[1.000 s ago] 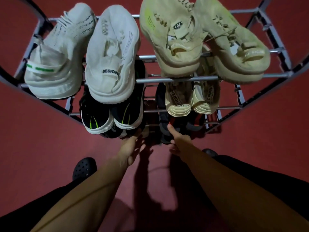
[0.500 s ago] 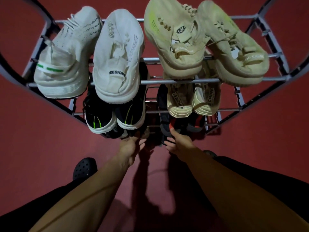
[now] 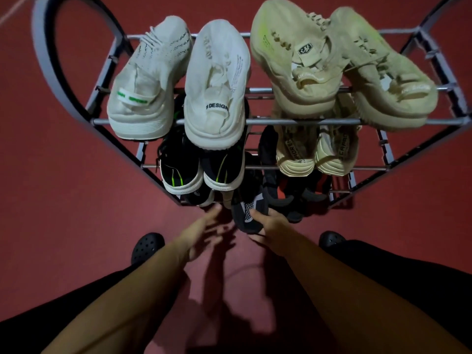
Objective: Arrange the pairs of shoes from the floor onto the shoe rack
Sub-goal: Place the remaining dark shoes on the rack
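The person's right hand (image 3: 274, 222) is gripping the heel end of a black knit sneaker with a white mesh side panel (image 3: 249, 212), thumb curled over one side while the other fingers are hidden behind the shoe, at the front edge of the lowest tier of the grey metal-tube shoe rack (image 3: 293, 121). The left hand (image 3: 204, 232) is hovering just beside it with fingers spread and loose, holding nothing, and it is somewhat blurred. The sneaker is sitting partly in on the bottom tier, its heel end sticking out over the dark red floor (image 3: 76, 226) toward the person, between a dark shoe barely visible under the black sneakers with neon green stripes (image 3: 199, 172) and a pair of black shoes with red accents (image 3: 293, 198). Its long axis is running front to back, the toe pointing away into the rack and the heel toward the person, as with the other shoes. To do this step well, the person would be wise to slide it straight along that axis, keeping the sole flat on the rails so it does not drop between them, and stopping once the heel is lining up with its neighbours; the free left hand could be steadying the adjacent shoe so nothing is nudged sideways.
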`<action>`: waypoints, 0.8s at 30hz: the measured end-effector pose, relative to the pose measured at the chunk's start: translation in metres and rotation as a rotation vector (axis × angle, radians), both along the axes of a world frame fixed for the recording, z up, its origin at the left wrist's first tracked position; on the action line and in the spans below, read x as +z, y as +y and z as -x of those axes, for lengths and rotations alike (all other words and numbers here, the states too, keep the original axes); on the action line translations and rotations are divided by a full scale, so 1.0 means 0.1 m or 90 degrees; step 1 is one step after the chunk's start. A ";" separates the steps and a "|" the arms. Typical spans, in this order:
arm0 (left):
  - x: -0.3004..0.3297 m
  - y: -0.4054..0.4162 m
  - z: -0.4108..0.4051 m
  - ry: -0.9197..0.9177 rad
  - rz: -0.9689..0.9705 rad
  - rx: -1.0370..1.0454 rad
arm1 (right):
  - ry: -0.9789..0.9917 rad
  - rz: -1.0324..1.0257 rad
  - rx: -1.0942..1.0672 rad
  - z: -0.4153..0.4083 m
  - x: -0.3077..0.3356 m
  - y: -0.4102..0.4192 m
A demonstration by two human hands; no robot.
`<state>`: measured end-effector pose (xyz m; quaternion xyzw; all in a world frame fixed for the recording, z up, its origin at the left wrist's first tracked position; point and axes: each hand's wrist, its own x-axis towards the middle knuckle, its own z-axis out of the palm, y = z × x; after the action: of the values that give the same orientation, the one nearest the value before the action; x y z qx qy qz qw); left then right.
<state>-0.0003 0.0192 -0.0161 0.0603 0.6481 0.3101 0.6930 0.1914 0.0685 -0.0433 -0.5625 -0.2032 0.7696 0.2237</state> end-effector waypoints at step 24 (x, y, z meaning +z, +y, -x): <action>0.87 -0.82 -0.68 0.031 -0.062 0.026 | -0.185 -0.065 -0.397 0.51 0.50 -0.82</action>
<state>0.0673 -0.0624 0.0714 0.0882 0.6500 0.3535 0.6669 0.1404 -0.0134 0.0066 -0.6890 -0.0895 0.5650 0.4450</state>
